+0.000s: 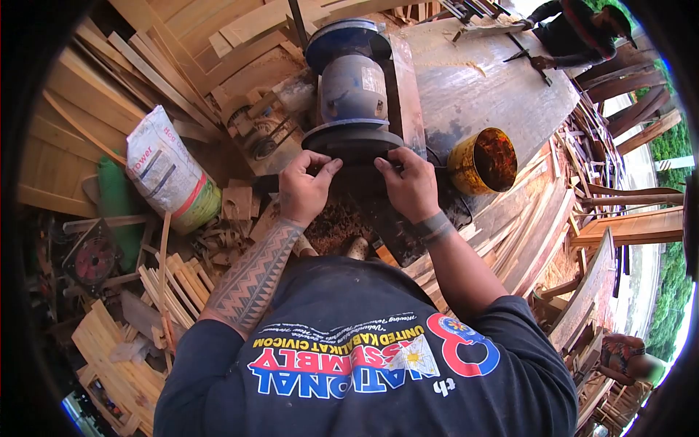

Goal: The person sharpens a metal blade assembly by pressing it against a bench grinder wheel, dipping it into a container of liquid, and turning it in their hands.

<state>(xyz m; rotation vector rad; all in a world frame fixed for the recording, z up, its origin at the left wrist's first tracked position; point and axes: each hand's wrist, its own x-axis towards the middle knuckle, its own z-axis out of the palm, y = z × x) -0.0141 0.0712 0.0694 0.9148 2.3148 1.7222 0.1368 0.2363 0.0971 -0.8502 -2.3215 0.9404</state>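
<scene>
A bench grinder with a blue-grey motor body stands in front of me, one wheel at its far end and a dark wheel facing me. My left hand is at the left of the near wheel's lower edge, thumb and forefinger pinched together. At the right of that edge, my right hand is closed in a similar pinch, its thumb pointing inward. A dark area spans the gap between both hands. Whatever the fingertips grip is too dark and small to name.
Right of the grinder, an open yellow-brown can stands near a grey metal sheet. A printed sack leans at left among wood scraps. Lumber strips lie at right. Another person handles wood at far right; someone else is lower right.
</scene>
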